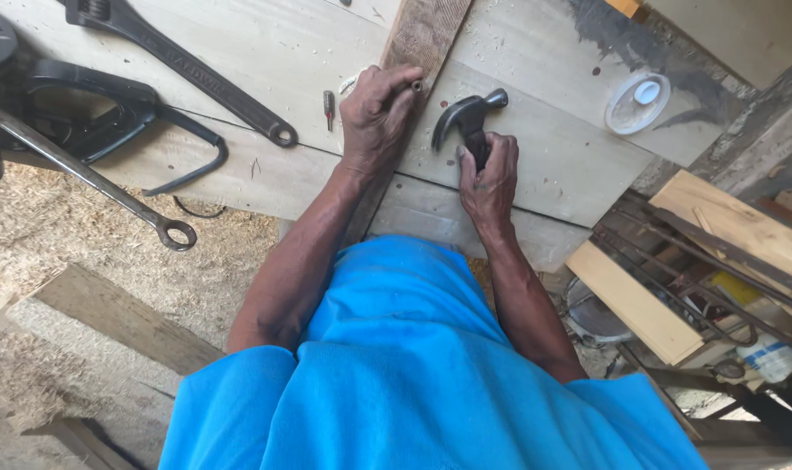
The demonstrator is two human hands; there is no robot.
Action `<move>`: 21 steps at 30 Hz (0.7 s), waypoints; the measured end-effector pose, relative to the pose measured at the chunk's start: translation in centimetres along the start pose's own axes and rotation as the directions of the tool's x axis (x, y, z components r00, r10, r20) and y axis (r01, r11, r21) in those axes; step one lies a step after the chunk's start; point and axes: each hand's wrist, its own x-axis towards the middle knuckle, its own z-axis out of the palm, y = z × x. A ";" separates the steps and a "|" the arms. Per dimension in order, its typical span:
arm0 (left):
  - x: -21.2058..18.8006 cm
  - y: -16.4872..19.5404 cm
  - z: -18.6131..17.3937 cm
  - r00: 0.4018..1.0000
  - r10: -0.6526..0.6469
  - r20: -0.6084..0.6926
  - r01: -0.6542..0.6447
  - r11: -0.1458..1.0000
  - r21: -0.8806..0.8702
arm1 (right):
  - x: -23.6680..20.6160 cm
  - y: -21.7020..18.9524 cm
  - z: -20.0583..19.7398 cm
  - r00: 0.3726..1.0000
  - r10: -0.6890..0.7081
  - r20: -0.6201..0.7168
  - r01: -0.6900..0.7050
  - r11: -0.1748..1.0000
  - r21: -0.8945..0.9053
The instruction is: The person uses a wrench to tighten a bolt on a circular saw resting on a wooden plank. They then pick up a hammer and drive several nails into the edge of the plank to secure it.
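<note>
My left hand (377, 117) rests on a narrow wooden strip (424, 33) that lies across the pale plank workbench (544, 148), fingers pinching a small dark nail-like piece at the strip's edge. My right hand (489, 178) grips the handle of a dark claw hammer (465, 117) close under its head; the head hovers just right of the strip, a few centimetres from my left fingers. My blue shirt fills the lower middle of the view.
A large adjustable wrench (187, 70), a long ring spanner (91, 178), a black clamp-like tool (109, 109) and a small screwdriver bit (328, 106) lie left. A white plastic lid (638, 103) sits right. Wood offcuts (631, 300) and metal rods pile lower right; sawdust covers the ground left.
</note>
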 end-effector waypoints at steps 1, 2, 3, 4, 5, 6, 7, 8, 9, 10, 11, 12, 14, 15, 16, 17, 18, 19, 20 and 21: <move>-0.1 0.0 -0.1 1.000 0.025 0.004 -0.025 1.000 0.007 | 0.0 -0.2 -0.2 1.000 0.002 -0.013 -0.002 0.999 0.032; -0.1 -0.1 -0.1 0.999 0.052 0.006 -0.052 0.999 0.015 | 0.0 -0.5 -0.6 0.997 0.082 0.001 -0.081 0.993 0.086; -0.2 -0.1 -0.2 0.997 0.073 -0.010 -0.073 0.997 0.014 | 0.0 -1.0 -1.1 0.986 0.162 0.027 -0.164 0.977 0.139; -0.4 -0.2 -0.2 0.996 0.085 -0.020 -0.085 0.996 0.012 | -0.1 -1.6 -1.6 0.966 0.249 0.065 -0.257 0.948 0.187; -0.5 -0.3 -0.3 0.995 0.095 -0.021 -0.095 0.995 0.005 | -0.1 -2.3 -2.5 0.942 0.306 0.137 -0.332 0.908 0.254; -0.6 -0.4 -0.4 0.992 0.122 0.025 -0.122 0.992 0.023 | -0.1 -3.0 -3.4 0.914 0.352 0.204 -0.402 0.859 0.317; -0.7 -0.6 -0.4 0.986 0.155 0.063 -0.158 0.986 0.045 | 0.1 -3.7 -4.2 0.885 0.378 0.271 -0.459 0.803 0.379; -0.8 -0.7 -0.5 0.978 0.182 0.097 -0.190 0.979 0.073 | 0.3 -4.4 -4.9 0.910 0.317 0.266 -0.403 0.827 0.393; -0.9 -0.8 -0.5 0.974 0.215 0.075 -0.222 0.971 0.089 | 0.4 -5.2 -5.6 0.928 0.261 0.266 -0.353 0.844 0.404; -0.9 -0.8 -0.5 0.968 0.244 0.062 -0.249 0.963 0.099 | 0.4 -6.0 -6.1 0.940 0.216 0.265 -0.313 0.856 0.412; -1.0 -0.9 -0.5 0.960 0.273 0.054 -0.278 0.955 0.102 | 0.5 -6.7 -6.6 0.960 0.157 0.232 -0.232 0.912 0.339; -1.0 -1.0 -0.5 0.960 0.271 0.071 -0.278 0.955 0.100 | 0.5 -7.4 -7.1 0.974 0.087 0.209 -0.141 0.955 0.260; -1.0 -1.1 -0.5 0.952 0.294 0.080 -0.302 0.946 0.121 | 0.9 -8.7 -7.6 0.988 -0.038 0.151 0.012 0.985 0.173; -1.0 -1.1 -0.5 0.950 0.303 0.070 -0.310 0.943 0.124 | 0.9 -9.4 -8.0 0.992 -0.074 0.107 0.057 0.986 0.158; -1.0 -1.2 -0.5 0.951 0.301 0.067 -0.307 0.944 0.122 | 0.8 -10.1 -8.3 0.993 -0.098 0.071 0.087 0.987 0.138; -1.0 -1.2 -0.5 0.957 0.283 0.067 -0.290 0.950 0.117 | 0.7 -10.7 -8.8 0.993 -0.103 0.056 0.094 0.987 0.133; -1.0 -1.3 -0.5 0.960 0.273 0.063 -0.278 0.954 0.110 | 0.6 -11.2 -9.3 0.993 -0.107 0.048 0.100 0.986 0.132; -1.0 -1.3 -0.4 0.961 0.270 0.058 -0.274 0.956 0.104 | 0.7 -11.6 -9.4 0.993 -0.117 0.034 0.111 0.985 0.132; -1.0 -1.4 -0.4 0.958 0.282 0.052 -0.286 0.953 0.097 | 0.8 -12.0 -9.3 0.984 -0.177 0.016 0.174 0.978 0.116; -1.0 -1.4 -0.4 0.953 0.300 0.047 -0.303 0.948 0.098 | 1.1 -12.2 -9.1 0.971 -0.240 -0.009 0.239 0.966 0.096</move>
